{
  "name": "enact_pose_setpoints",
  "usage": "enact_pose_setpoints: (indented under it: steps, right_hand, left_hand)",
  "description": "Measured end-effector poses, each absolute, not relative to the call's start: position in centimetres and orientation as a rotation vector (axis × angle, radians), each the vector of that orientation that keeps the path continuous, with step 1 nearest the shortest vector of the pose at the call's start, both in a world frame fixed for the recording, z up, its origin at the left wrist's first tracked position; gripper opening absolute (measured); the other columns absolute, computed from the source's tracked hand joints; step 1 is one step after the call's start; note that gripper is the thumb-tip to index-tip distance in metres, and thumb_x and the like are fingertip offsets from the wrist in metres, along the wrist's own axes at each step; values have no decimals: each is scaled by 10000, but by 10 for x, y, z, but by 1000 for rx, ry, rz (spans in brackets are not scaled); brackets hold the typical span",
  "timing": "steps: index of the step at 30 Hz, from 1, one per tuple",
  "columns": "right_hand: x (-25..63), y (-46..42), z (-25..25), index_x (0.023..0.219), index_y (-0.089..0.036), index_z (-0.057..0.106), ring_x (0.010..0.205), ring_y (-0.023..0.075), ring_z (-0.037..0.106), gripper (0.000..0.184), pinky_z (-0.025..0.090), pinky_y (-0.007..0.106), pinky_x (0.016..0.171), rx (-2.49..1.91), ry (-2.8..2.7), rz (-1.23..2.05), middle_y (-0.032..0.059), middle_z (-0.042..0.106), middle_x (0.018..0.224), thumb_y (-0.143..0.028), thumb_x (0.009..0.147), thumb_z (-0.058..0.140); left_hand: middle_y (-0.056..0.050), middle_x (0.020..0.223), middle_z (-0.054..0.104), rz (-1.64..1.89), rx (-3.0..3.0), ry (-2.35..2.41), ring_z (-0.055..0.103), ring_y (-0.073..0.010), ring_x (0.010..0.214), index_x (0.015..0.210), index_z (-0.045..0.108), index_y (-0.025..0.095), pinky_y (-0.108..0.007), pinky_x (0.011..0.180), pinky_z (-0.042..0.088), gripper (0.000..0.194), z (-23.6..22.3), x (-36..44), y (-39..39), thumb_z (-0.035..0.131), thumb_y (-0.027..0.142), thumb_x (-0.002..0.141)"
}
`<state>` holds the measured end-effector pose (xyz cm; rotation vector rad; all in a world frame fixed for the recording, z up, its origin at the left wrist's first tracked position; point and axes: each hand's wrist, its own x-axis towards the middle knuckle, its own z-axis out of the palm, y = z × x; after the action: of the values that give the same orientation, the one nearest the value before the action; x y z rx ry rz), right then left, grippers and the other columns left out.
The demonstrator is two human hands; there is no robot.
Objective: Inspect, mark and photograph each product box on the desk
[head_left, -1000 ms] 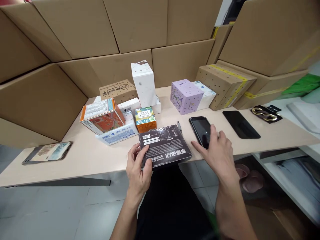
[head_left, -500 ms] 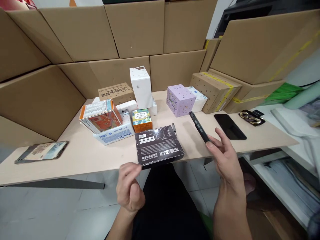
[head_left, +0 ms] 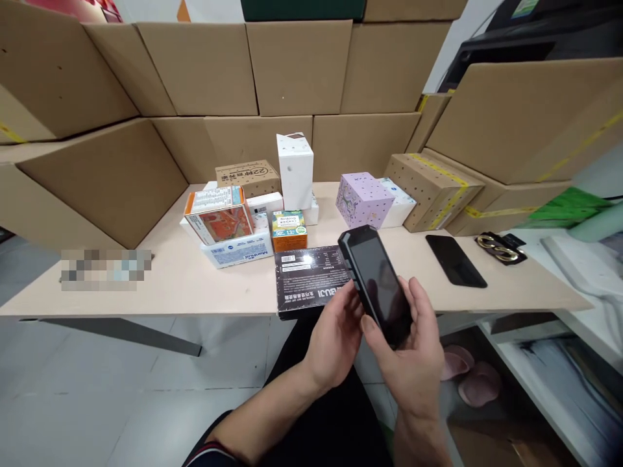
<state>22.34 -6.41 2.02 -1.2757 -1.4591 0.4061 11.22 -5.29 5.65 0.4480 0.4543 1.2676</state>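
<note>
A black rugged smartphone (head_left: pixel 379 279) with chamfered corners is held up, tilted, its dark screen facing me. My right hand (head_left: pixel 413 350) grips its lower end, thumb at the near edge and fingers round the far side. At its left edge my left hand (head_left: pixel 335 337) is curled against the phone, with some fingertips hidden behind it. Beneath and behind the phone lies a flat black printed box (head_left: pixel 309 279) in shiny wrap, partly covered by it and jutting over the table's front edge.
Left of centre stand several boxes, including an orange one (head_left: pixel 219 214), a small green-and-orange one (head_left: pixel 289 230) and a tall white one (head_left: pixel 295 172). A purple box (head_left: pixel 364 200), a second black phone (head_left: pixel 455 259) and a gold-coloured item (head_left: pixel 501 248) sit to the right. Cardboard cartons (head_left: pixel 302 68) wall the back.
The smartphone has turned from edge-on to screen towards me and moved slightly left and down. My left hand has come across from the black box's near corner to the phone.
</note>
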Motion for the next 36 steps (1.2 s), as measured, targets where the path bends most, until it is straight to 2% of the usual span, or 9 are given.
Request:
enact_pose_setpoints:
  steps: [7, 14, 19, 36]
  right_hand:
    - [206, -62, 25, 1573, -269, 338, 1377, 346, 527, 826, 471, 590, 1118, -1316, -1520, 126, 166, 526, 1491, -335, 849, 731]
    - [202, -63, 26, 1567, -244, 351, 1340, 331, 564, 834, 514, 570, 1075, -1290, -1566, 18, 173, 557, 1456, -331, 839, 747]
    - [202, -63, 26, 1558, -193, 371, 1340, 321, 562, 837, 522, 539, 1073, -1246, -1614, -70, 192, 568, 1442, -299, 825, 762]
    - [202, -60, 27, 1542, -163, 396, 1306, 348, 580, 812, 526, 589, 1050, -1194, -1676, -169, 217, 575, 1411, -279, 825, 759]
  left_hand:
    - [-75, 1097, 771, 1319, 286, 430, 626, -303, 1277, 959, 729, 171, -455, 1180, 401, 391, 67, 112, -42, 615, 538, 887]
    - [-73, 1028, 776, 1310, 180, 477, 676, -278, 1186, 1029, 716, 157, -416, 1120, 459, 355, 76, 106, -39, 579, 465, 916]
    - [-62, 970, 777, 1313, 150, 492, 695, -271, 1138, 964, 715, 157, -386, 1089, 482, 307, 79, 104, -40, 594, 433, 905]
    - [-67, 955, 781, 1283, 112, 468, 709, -273, 1110, 959, 730, 166, -393, 1062, 516, 325, 77, 99, -37, 555, 434, 908]
